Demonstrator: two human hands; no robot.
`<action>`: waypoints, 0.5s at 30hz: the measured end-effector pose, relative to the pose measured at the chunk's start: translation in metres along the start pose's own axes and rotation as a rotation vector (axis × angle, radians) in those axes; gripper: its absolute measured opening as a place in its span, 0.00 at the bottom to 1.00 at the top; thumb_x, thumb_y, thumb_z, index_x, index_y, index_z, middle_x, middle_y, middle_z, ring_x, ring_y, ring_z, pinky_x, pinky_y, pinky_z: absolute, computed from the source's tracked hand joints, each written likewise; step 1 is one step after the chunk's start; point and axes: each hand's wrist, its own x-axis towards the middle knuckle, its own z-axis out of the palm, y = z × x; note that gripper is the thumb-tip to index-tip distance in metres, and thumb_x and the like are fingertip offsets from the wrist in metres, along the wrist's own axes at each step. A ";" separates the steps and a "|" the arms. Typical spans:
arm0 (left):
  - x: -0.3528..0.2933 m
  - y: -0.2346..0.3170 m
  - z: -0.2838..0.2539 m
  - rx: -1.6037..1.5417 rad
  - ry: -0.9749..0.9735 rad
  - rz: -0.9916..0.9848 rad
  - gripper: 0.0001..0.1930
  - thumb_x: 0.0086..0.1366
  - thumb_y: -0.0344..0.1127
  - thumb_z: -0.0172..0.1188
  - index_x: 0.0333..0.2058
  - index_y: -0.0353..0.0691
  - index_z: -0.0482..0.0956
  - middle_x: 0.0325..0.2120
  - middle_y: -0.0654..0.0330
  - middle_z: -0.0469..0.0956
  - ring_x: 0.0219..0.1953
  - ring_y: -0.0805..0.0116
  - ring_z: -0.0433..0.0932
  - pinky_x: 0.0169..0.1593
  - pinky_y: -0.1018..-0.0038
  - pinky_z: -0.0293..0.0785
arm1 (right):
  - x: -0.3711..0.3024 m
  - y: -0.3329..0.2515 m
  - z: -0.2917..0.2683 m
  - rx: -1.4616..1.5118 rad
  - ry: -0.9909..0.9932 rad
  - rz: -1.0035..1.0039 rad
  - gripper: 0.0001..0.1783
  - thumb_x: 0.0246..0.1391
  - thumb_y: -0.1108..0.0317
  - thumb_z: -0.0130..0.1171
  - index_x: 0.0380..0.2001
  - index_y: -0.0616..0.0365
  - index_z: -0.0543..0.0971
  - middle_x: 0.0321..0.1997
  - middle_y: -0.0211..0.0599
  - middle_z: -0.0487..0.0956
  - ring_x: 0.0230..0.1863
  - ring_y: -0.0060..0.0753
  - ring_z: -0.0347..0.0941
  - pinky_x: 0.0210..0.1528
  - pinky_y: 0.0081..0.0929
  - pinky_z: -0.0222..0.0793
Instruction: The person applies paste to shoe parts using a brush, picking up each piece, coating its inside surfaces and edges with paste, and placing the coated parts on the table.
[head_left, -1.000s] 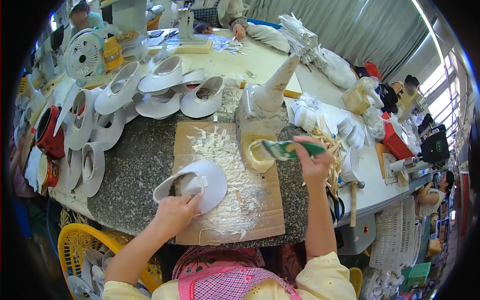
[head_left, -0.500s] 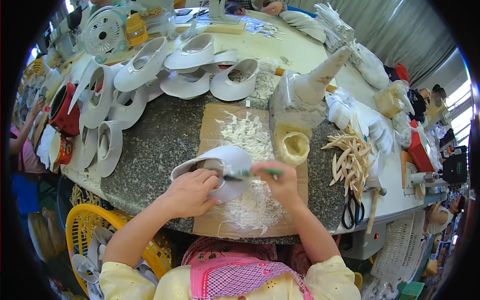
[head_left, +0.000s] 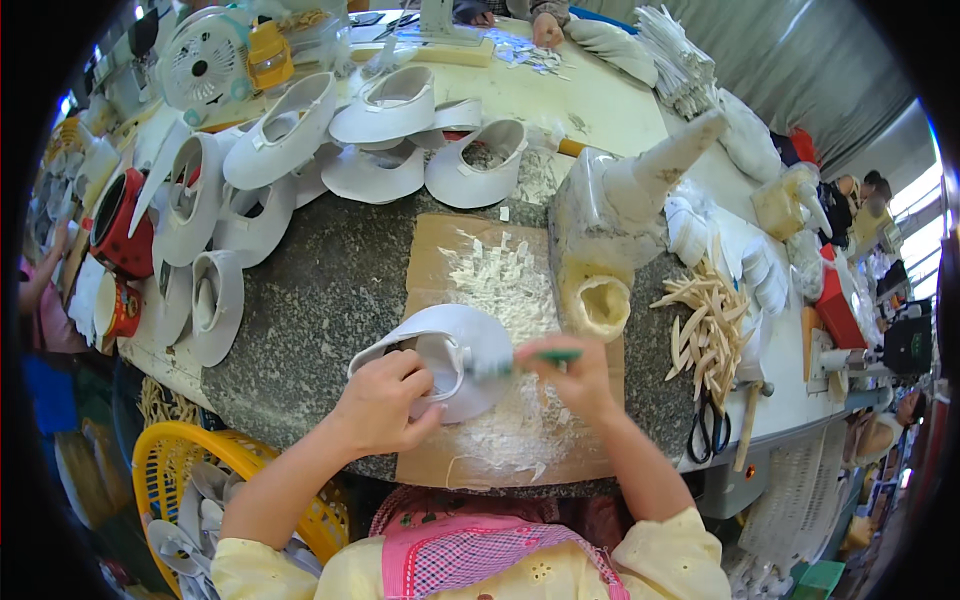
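As I watched remotely, left hand (head_left: 385, 400) pinched a white piece (head_left: 485, 335), right hand (head_left: 577, 378) clenched a green brush (head_left: 556, 355).
The piece crossed the cardboard's (head_left: 430, 250) left edge; a printed red tub (head_left: 126, 310) stood by the table's (head_left: 185, 372).

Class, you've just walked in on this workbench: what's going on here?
A person's left hand steadies a white curved, visor-shaped piece, partly over a flat brown cardboard sheet crusted with white residue. The right hand holds a green-handled brush, its blurred end at the piece's brim. A yellowish round-mouthed pot stands beyond the right hand, and more white visor-shaped pieces sit toward the upper left.
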 end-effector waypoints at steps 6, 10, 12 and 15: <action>0.012 -0.001 -0.022 -0.117 -0.303 -0.147 0.08 0.44 0.35 0.54 0.21 0.37 0.70 0.18 0.57 0.70 0.20 0.63 0.71 0.23 0.73 0.65 | -0.017 -0.030 -0.045 0.198 0.338 -0.145 0.07 0.40 0.80 0.53 0.27 0.62 0.75 0.24 0.35 0.75 0.23 0.23 0.70 0.23 0.15 0.63; 0.022 0.000 -0.058 -1.015 0.096 -0.431 0.09 0.50 0.30 0.53 0.31 0.33 0.72 0.21 0.65 0.73 0.23 0.81 0.69 0.25 0.84 0.64 | -0.001 -0.002 -0.077 -0.409 0.370 -0.179 0.07 0.39 0.81 0.53 0.26 0.63 0.75 0.22 0.37 0.74 0.23 0.24 0.69 0.22 0.15 0.61; 0.017 0.018 -0.055 -0.944 0.350 -0.432 0.13 0.51 0.29 0.52 0.37 0.32 0.69 0.23 0.63 0.73 0.26 0.80 0.70 0.28 0.83 0.66 | 0.000 -0.020 -0.085 -0.277 0.438 -0.186 0.08 0.38 0.81 0.54 0.26 0.60 0.75 0.22 0.37 0.73 0.23 0.24 0.68 0.22 0.16 0.61; 0.008 0.011 -0.030 -0.660 0.177 -0.447 0.18 0.52 0.27 0.51 0.43 0.31 0.64 0.25 0.62 0.74 0.28 0.78 0.71 0.31 0.82 0.68 | -0.007 -0.022 -0.096 -0.297 0.288 -0.271 0.09 0.36 0.81 0.55 0.26 0.58 0.76 0.21 0.37 0.73 0.22 0.24 0.68 0.23 0.17 0.61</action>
